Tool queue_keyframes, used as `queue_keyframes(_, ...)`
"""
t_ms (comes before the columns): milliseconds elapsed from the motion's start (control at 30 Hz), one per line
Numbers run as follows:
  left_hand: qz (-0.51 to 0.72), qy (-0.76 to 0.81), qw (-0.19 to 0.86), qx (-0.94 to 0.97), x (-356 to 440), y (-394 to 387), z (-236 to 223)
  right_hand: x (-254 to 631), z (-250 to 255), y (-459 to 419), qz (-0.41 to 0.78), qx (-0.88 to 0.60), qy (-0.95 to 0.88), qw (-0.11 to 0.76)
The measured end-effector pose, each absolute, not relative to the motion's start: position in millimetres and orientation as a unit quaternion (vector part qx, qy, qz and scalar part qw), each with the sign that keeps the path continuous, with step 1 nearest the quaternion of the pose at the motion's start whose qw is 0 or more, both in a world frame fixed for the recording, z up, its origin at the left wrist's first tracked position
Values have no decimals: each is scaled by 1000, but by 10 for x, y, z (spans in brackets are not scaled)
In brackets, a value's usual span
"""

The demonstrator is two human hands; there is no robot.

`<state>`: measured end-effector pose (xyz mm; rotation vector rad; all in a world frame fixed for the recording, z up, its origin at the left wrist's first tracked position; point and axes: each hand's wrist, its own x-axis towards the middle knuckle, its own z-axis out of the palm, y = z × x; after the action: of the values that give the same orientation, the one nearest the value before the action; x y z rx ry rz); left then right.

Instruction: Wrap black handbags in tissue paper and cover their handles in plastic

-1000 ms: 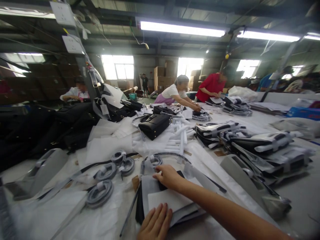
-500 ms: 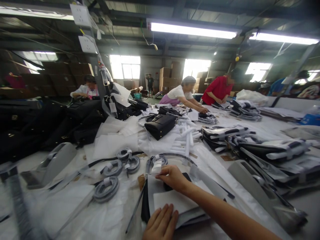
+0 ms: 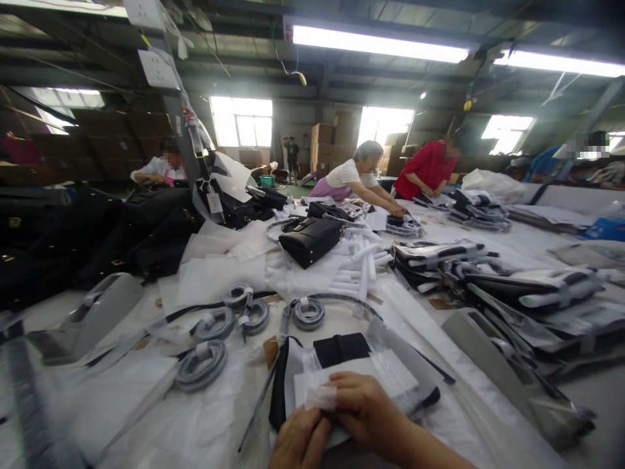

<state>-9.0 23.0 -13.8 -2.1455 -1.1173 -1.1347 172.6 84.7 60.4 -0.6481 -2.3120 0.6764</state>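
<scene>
Black smooth-faced bag (image 3: 340, 350), one: lying under and beyond both hands, partly covered by a flat white rectangular sheet (image 3: 399, 372); its black panel, partly hidden by the right hand (image 3: 364, 407) half a second earlier, now shows more fully.

Pale translucent strip (image 3: 321, 397), one: between the two hands, over the sheet; earlier raised well beyond the left hand (image 3: 300, 440).

Round grey wrapped coil (image 3: 308, 314), one: beyond both hands, formerly half behind the strip, now unobscured.

Right hand: drawn back close beside the left, fingers bent and pinching the strip, forearm entering from lower right.

Left hand: formerly flat with fingers extended, now fingers curled and gathered, tips at the strip's near edge; whether they grip it cannot be told
</scene>
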Motion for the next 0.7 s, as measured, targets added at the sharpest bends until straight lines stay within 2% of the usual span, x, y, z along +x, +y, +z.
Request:
queue_keyframes(200,-488,-452,168,-727,-61,246,-211,1780,686,774,204,-178,-907,321)
queue_keyframes(400,-428,-391,164,-798,-175,273,-130,1877,512,616,122,-135,-931,316)
queue_keyframes(500,-402,-369,168,-821,-206,261,-37,2025,349,393,122,-154,-929,314)
queue_keyframes(700,-422,-404,126,-802,-133,203,115,2309,228,-19,90,-197,-945,245)
